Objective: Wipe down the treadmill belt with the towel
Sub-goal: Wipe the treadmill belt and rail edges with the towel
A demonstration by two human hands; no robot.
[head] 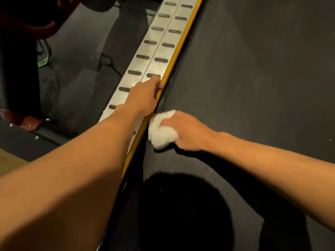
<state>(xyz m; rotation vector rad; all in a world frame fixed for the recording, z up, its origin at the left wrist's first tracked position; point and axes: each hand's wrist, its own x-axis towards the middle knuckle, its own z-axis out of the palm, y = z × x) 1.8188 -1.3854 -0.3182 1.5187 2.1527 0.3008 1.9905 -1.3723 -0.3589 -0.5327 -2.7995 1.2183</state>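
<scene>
The right hand (188, 131) clutches the bunched towel (161, 134) at the belt (244, 78)'s left edge; the belt stretches ahead and rightward. The left hand (145, 95) grips the side rail (157, 51).

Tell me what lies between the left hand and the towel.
In the head view, only the yellow edge strip separates the left hand from the towel.

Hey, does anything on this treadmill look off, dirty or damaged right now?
Nothing looks damaged. The belt carries a faint pale smear farther up and light flecks along its edge by the yellow strip, just ahead of the towel the right hand grips.
</scene>
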